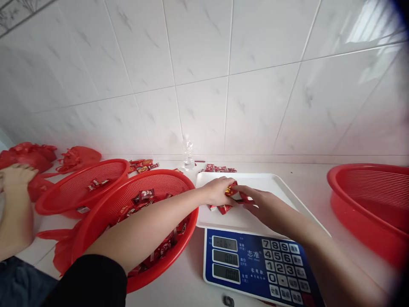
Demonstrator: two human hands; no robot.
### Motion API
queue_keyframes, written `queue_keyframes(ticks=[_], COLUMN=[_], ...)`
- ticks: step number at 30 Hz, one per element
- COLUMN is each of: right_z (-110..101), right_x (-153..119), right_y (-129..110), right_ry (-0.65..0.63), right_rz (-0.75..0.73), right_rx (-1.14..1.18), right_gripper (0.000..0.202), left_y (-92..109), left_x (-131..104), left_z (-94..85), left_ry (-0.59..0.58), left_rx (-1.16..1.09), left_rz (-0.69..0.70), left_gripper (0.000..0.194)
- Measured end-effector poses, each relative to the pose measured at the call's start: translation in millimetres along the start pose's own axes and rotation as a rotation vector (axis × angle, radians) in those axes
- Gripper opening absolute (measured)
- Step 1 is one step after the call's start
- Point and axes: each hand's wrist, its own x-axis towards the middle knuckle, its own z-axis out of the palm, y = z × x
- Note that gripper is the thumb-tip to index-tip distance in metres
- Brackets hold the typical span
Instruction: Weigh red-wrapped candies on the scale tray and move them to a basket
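Observation:
Both my hands meet above the white weighing pan of a blue electronic scale. My left hand is closed around small red packets with gold print. From the right, my right hand pinches at the same red packets, its fingers partly hidden. A few more red packets show on the pan just under my hands. Beneath my left forearm stands a red plastic basket holding many red packets.
A second red basket with a few packets stands behind at left, near red plastic bags. Another person's hand is at far left. A clear bottle and loose packets lie by the wall. A red basket stands right.

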Motion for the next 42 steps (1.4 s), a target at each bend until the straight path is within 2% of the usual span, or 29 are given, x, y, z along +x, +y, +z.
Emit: queue_keyframes(ticks=[3, 7, 9, 13, 17, 22, 25, 28, 33, 37, 42], right_z=[-4, -7, -8, -13, -16, -18, -17, -15, -8, -7, -11], right_x=[0, 1, 1, 0, 1, 0, 1, 4, 8, 5, -4], right_y=[-1, 2, 2, 1, 4, 1, -4, -7, -8, -11, -19], right_ry=[0.058, 0.143, 0.157, 0.198, 0.231, 0.267, 0.307, 0.334, 0.358, 0.351, 0.266], right_rz=[-0.01, 0.067, 0.09, 0.099, 0.118, 0.119, 0.099, 0.075, 0.031, 0.015, 0.071], right_rx=[-0.03, -0.043, -0.012, 0.023, 0.058, 0.226, 0.482, 0.619, 0.702, 0.657, 0.418], right_gripper=[0.043, 0.047, 0.047, 0.041, 0.039, 0.038, 0.034, 0.033, 0.034, 0.034, 0.04], left_y=[-4, -11, -13, -7, 4, 14, 18, 24, 35, 39, 35], left_x=[0, 1, 1, -2, -6, -8, -10, -14, -20, -26, -50], left_z=[-1.1, -3.7, -5.6, -13.4, -23.9, -25.8, -24.8, -25.7, -19.3, -12.6, -19.8], left_ry=[0.076, 0.227, 0.264, 0.276, 0.28, 0.149, 0.138, 0.15, 0.067, 0.049, 0.12], left_rx=[-0.152, -0.388, -0.511, -0.757, -0.866, -1.099, -1.142, -1.192, -1.323, -1.267, -1.168], left_rz=[-0.026, -0.076, -0.108, -0.165, -0.189, -0.176, -0.269, -0.35, -0.312, -0.246, -0.258], left_gripper=[0.026, 0.034, 0.036, 0.032, 0.027, 0.03, 0.034, 0.031, 0.029, 0.037, 0.04])
